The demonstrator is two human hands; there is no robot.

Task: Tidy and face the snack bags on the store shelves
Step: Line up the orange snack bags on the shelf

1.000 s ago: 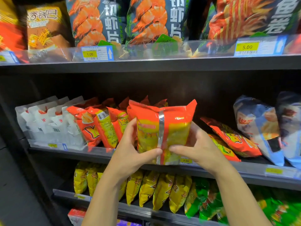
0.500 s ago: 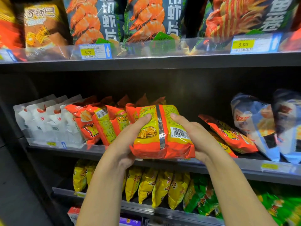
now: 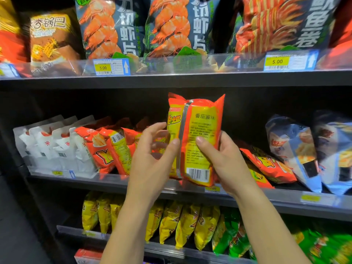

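Both forearms reach up from the bottom of the view. The left hand (image 3: 152,157) has its thumb laid on the back of the snack bag (image 3: 202,126) beside the centre seam (image 3: 182,134), and its fingers reach behind the bag's left edge, though blur hides how firmly they close. The right hand (image 3: 224,164) grips the bag's right side, thumb across the printed panel and fingers wrapped round the edge.

Half a second ago the bag lay tipped over, its crimped end towards the camera and its barcode to the right. Now it stands upright and higher, its top corners near the underside of the upper shelf (image 3: 190,80). The left thumb has moved from the bag's upper edge to the seam.

The bag is orange-red with a yellow panel and shows its back: a silver seam runs top to bottom, small print fills the panel, and the barcode (image 3: 198,174) sits at the bottom right. It is held in front of the middle shelf (image 3: 95,182), its lower end level with the shelf's front lip.

Below, yellow bags (image 3: 190,225) and green bags (image 3: 232,237) stand in a row. Behind the hands on the middle shelf, orange bags (image 3: 102,149) lean beside white bags (image 3: 49,149); to the right a fallen orange bag (image 3: 266,164) lies slanting against blue bags (image 3: 293,149). Prawn-picture bags (image 3: 106,27) stand on the upper shelf behind a price tag (image 3: 111,67).
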